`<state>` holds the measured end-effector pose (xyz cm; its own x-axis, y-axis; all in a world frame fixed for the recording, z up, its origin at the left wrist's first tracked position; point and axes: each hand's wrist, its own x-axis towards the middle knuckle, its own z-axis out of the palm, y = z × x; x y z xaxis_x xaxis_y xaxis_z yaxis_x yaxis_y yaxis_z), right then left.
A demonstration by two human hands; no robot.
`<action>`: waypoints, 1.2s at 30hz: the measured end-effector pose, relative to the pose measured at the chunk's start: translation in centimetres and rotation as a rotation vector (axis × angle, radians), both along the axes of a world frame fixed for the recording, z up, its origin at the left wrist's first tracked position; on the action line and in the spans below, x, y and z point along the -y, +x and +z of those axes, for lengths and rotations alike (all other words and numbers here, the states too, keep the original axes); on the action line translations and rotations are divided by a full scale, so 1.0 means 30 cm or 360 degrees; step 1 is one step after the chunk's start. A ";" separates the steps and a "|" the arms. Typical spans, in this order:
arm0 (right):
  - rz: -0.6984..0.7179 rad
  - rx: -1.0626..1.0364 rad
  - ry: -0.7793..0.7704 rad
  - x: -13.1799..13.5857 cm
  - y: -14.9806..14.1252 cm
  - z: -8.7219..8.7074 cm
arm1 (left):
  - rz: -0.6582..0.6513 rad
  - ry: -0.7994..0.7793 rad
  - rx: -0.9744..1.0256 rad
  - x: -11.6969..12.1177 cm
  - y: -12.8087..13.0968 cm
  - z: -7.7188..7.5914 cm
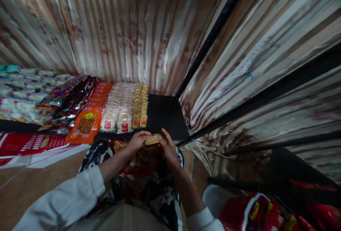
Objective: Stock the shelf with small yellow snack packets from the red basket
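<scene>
Between my two hands is a small yellow snack packet [153,139], held just off the front edge of the black shelf [167,113]. My left hand [138,141] grips its left end, and my right hand [169,147] has the right end between thumb and fingers. Below them, a large clear and red bag [138,161] with yellowish packets inside rests in my lap, partly hidden by my arms. Right behind the hands, two rows of similar yellow packets [140,105] stand on the shelf, beside rows of white round wrapped snacks [124,106].
Farther left on the shelf lie orange snack packs [86,121], dark shiny packets [77,99] and many pale packets [21,92]. Black frame bars [213,35] rise at the right before a striped curtain [128,28]. Red bags [255,213] sit low on the right.
</scene>
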<state>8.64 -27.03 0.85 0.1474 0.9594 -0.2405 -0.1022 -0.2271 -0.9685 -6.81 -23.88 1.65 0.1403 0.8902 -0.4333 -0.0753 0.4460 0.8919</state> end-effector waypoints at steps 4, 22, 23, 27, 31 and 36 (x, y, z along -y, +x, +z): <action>0.0318 -0.0080 0.0031 -0.034 0.049 0.025 | 0.0026 -0.0137 0.0064 -0.061 0.013 0.039; -0.0143 -0.0065 0.0025 -0.345 0.071 -0.003 | -0.0141 -0.0032 0.0033 -0.371 0.133 0.207; -0.0139 -0.0070 0.0044 -0.354 0.072 -0.005 | -0.0173 -0.0002 -0.0010 -0.385 0.137 0.209; -0.0073 0.0138 0.0114 -0.395 0.085 -0.020 | -0.0231 0.0174 -0.0237 -0.463 0.150 0.196; -0.0131 0.0537 0.0235 -0.470 0.107 -0.050 | -0.0293 0.0221 -0.0593 -0.561 0.172 0.175; -0.0016 0.0769 0.0378 -0.592 0.120 -0.075 | -0.0371 0.0481 -0.0901 -0.661 0.195 0.169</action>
